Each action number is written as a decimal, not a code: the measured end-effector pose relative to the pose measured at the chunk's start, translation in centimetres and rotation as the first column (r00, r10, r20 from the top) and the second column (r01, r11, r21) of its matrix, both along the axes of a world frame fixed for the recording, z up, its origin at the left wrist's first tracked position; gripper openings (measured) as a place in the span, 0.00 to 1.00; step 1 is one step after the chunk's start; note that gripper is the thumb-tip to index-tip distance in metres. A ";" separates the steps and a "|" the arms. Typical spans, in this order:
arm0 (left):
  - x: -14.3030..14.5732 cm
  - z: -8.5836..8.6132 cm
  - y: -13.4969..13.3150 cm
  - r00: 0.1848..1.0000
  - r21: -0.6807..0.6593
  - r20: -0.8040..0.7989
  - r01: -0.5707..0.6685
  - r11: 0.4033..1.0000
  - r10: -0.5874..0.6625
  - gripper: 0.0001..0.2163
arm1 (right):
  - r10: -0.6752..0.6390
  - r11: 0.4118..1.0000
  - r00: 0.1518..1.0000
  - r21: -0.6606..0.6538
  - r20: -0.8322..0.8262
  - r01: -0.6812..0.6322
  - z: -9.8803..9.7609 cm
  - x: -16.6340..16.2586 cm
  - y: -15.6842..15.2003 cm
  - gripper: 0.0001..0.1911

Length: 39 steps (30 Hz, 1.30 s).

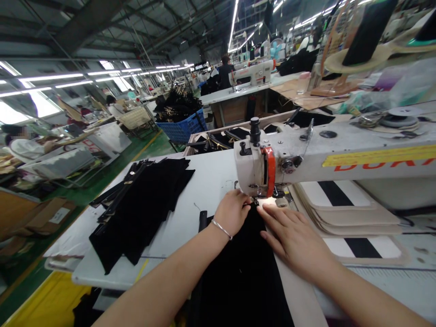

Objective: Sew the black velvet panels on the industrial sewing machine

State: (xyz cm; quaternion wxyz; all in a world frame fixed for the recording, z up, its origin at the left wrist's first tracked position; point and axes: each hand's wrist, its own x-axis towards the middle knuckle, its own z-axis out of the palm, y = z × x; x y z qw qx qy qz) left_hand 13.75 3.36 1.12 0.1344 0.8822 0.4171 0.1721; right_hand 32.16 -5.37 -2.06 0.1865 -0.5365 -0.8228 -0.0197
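Observation:
A long black fabric piece (pixel 243 272) runs from the front edge up to the presser foot (pixel 255 201) of a white sewing machine (pixel 289 150). Over a beige panel (pixel 298 290) it lies, its far end under the machine head. My left hand (pixel 231 211), with a silver bangle at the wrist, pinches the fabric's edge just left of the foot. Stretched fingers of my right hand (pixel 289 231) rest flat on the fabric and panel, right of the foot. The exact spot under the needle is partly hidden by my fingertips.
Black zippered pieces (pixel 143 204) are stacked on the left of the table. Beige panels with black stripes (pixel 340 200) lie under the machine arm. Beyond stand a blue crate (pixel 182 127) of black pieces and another sewing machine (pixel 254 74). People sit farther off.

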 end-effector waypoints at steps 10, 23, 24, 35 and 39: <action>-1.8 -1.6 -2.2 0.969 0.103 -0.038 0.249 0.963 -0.246 0.14 | 0.015 1.000 1.000 -0.017 -0.019 -0.015 -0.3 0.2 -0.3 0.26; -1.8 -0.9 -2.0 0.969 0.058 -0.048 0.247 0.967 -0.244 0.14 | -0.011 1.000 1.000 -0.023 -0.003 0.011 0.4 0.0 -1.2 0.24; -2.1 -0.4 -2.8 0.964 0.033 -0.064 0.259 0.965 -0.257 0.15 | -0.005 1.000 1.000 -0.015 -0.005 0.005 0.4 0.0 -2.1 0.23; -6.1 1.2 -14.3 0.811 -0.099 -0.087 0.572 0.815 -0.579 0.15 | 0.161 0.971 0.984 0.165 0.073 -0.171 1.8 0.0 -13.4 0.23; -6.2 0.8 -14.3 0.816 -0.084 -0.101 0.563 0.822 -0.569 0.15 | 0.193 0.955 0.970 0.200 0.150 -0.221 2.0 0.1 -13.2 0.22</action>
